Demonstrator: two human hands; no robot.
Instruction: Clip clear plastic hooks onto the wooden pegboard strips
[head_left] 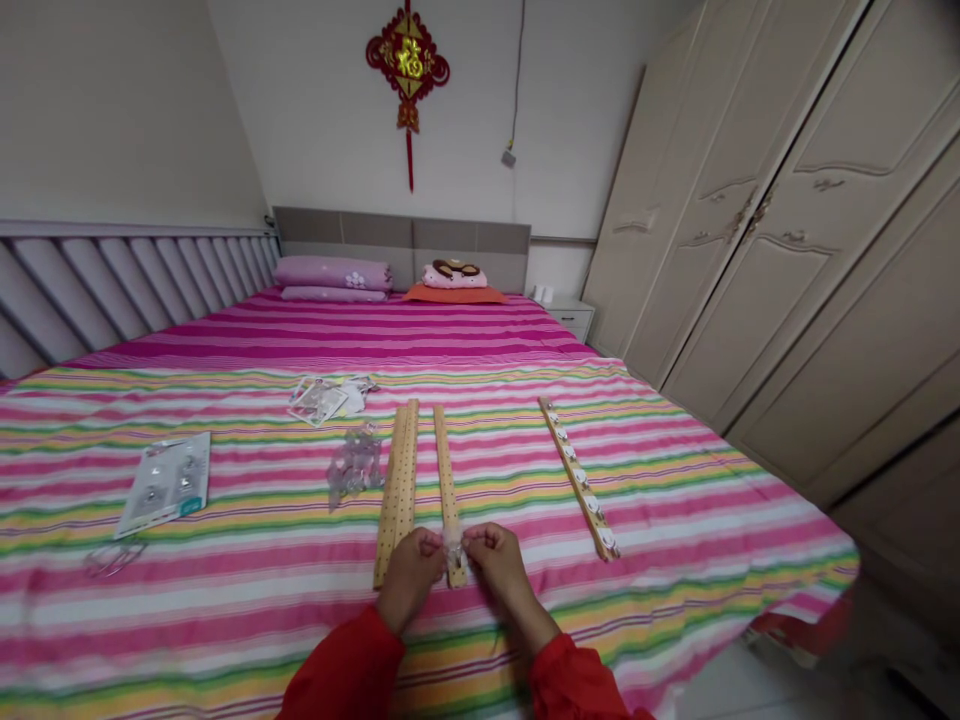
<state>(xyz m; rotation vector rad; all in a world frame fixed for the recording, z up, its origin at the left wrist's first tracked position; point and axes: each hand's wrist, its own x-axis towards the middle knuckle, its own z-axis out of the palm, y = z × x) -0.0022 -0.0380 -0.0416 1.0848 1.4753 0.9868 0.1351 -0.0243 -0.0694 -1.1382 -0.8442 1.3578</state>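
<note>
My left hand and my right hand are both pinched on a small clear plastic piece held just above the near end of a narrow wooden strip lying on the bed. Left of it lie wider wooden strips with rows of holes. To the right lies another wooden strip fitted with several white hooks. Both wrists wear red sleeves.
The striped pink bedspread also holds a clear bag of small parts, a packaging card, opened wrappers and a clear wrapper. Pillows lie at the headboard. A wardrobe stands to the right.
</note>
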